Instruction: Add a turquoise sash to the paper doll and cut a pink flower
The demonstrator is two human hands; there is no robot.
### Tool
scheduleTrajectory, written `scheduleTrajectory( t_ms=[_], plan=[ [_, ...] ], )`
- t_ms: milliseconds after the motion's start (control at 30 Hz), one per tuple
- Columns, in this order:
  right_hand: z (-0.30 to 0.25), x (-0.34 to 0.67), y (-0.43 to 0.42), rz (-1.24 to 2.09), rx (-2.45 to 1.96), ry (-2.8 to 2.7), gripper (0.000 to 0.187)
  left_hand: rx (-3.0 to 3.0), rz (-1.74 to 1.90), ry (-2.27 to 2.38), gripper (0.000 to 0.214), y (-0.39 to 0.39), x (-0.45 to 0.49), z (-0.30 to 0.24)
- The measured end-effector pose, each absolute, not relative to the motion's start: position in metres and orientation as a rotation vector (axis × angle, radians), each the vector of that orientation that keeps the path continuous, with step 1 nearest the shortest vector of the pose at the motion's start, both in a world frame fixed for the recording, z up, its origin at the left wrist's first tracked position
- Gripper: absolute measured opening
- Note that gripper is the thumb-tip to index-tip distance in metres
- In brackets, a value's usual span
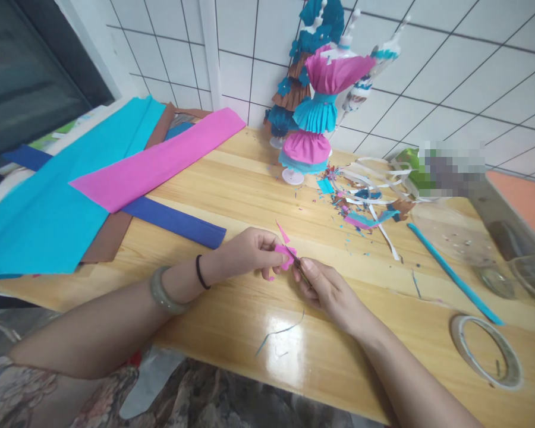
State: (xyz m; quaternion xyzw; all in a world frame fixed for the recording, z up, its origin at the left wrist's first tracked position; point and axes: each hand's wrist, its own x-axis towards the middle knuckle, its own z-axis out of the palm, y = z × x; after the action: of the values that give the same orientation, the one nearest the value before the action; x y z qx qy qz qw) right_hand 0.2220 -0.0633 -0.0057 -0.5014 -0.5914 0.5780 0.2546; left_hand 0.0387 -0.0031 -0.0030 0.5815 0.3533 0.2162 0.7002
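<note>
My left hand (261,251) pinches a small piece of pink crepe paper (286,257) above the front middle of the table. In my right hand (323,284) is a small pair of scissors (296,260), its fingers wrapped round the handles. The pointed blades reach to the pink piece, and the handles are mostly covered by my fingers. A narrow pink sliver (282,232) stands up just beyond the blades. Under the left fingertips a tiny pink scrap (271,278) shows.
Folded turquoise (71,184), pink (169,157), brown (111,235) and blue crepe paper (178,221) lie at left. Ruffled paper dresses on stands (314,113) rise at the back. Scraps (361,202), a turquoise strip (455,273) and a tape roll (461,342) lie to the right.
</note>
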Motion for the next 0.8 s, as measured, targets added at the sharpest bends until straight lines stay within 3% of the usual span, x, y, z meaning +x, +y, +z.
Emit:
scheduleTrajectory(
  t_ms=[800],
  plan=[
    [-0.006,0.2266,-0.0632,1.53,-1.378,-1.685,0.042,1.305,0.411,0.773,0.018,-0.0002,0.0353,-0.0034]
  ],
)
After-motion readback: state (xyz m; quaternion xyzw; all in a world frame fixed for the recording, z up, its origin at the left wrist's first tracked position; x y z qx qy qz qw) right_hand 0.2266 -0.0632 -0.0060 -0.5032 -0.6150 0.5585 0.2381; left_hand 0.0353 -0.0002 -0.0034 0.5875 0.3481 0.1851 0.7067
